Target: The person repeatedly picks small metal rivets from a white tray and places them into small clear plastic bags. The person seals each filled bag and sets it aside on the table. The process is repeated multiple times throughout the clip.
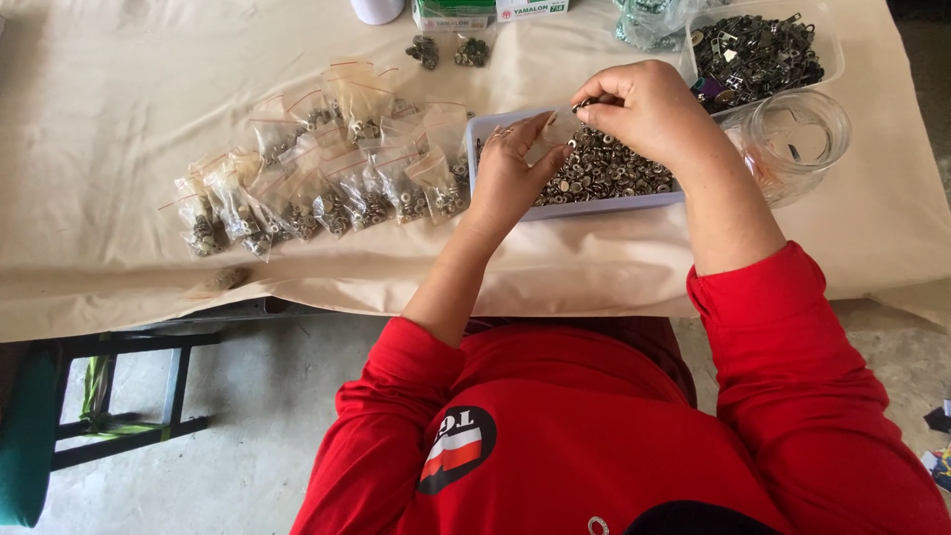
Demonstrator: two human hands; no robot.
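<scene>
Cream cloth (119,89) covers the table, and everything lies on it above a bare concrete floor (258,436). At the centre stands a shallow grey tray (594,205) heaped with small metal snaps (614,170). Both hands meet over its left end. The left hand (510,173) holds a small clear bag (557,127) upright, fingers closed on its sides so the mouth faces up. The right hand (649,109) is pinched together at the fingertips on a few snaps, right at the bag's mouth (how many is too small to tell).

At 9 o'clock from the tray lies a spread of filled bags (327,168) with red seal strips, overlapping one another. At 2 o'clock sits a clear tub (827,45) of dark zipper pulls, and at 3 o'clock a glass jar (797,139) just beside the right forearm. A green chair (30,436) shows at the lower left.

By my reading the step in hand is filling one bag with snaps. The next move calls for a steady bag mouth and a clean release into it, since the opening is narrow and loose pieces would fall back into the tray.
</scene>
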